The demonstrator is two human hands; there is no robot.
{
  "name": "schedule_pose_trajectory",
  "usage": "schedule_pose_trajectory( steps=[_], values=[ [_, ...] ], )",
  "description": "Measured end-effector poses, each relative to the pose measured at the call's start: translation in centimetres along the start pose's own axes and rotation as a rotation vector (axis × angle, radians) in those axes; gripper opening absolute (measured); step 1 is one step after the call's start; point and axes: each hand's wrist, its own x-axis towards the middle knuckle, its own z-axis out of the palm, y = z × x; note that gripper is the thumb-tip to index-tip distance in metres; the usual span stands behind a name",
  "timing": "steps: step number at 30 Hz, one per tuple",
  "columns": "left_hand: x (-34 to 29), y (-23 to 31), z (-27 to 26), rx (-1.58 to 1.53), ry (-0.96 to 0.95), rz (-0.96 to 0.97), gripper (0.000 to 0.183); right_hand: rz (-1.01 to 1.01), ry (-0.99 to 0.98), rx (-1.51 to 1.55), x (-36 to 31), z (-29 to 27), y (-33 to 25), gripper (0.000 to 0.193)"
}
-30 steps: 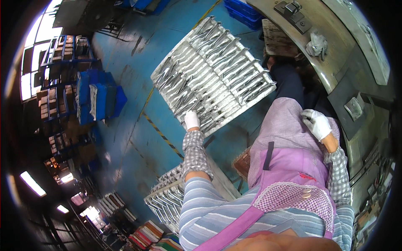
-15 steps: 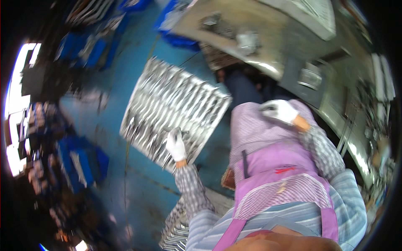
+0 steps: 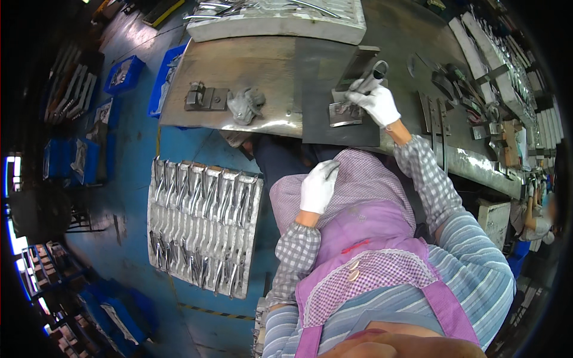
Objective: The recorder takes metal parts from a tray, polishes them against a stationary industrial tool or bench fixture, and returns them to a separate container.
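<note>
One metal cylinder point(image 3: 378, 73) in right hand point(image 3: 377, 105)

No text, number or sign is legible; the red mark point(image 3: 356, 246) on the purple apron point(image 3: 382, 219) is unreadable.

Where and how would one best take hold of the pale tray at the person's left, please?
The pale tray is probably best gripped by its right rim, coming from the person's side: that edge faces the left hand and its middle stretch looks bare, whereas shiny metal parts line the upper and lower rows.
</note>
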Motion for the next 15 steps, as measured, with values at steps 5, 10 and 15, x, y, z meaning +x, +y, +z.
schedule_pose_trajectory(
  steps=[5, 10, 15],
  values=[
    [4.9, 1.2, 1.1, 0.051, 0.064, 0.093, 0.018, -0.07, -0.111, -0.144, 1.3, -0.7, 0.7, 0.024],
    [12.2, 2.4, 3.0, 0.125, 0.349, -0.025, 0.021, -0.098, -0.051, -0.076, 0.8, 0.5, 2.2, 0.03],
    [13.6, 0.5, 5.1, 0.075, 0.439, -0.049, 0.018, -0.137, 0.024, 0.005, 0.5, 1.4, 3.9, 0.034]
  ],
)
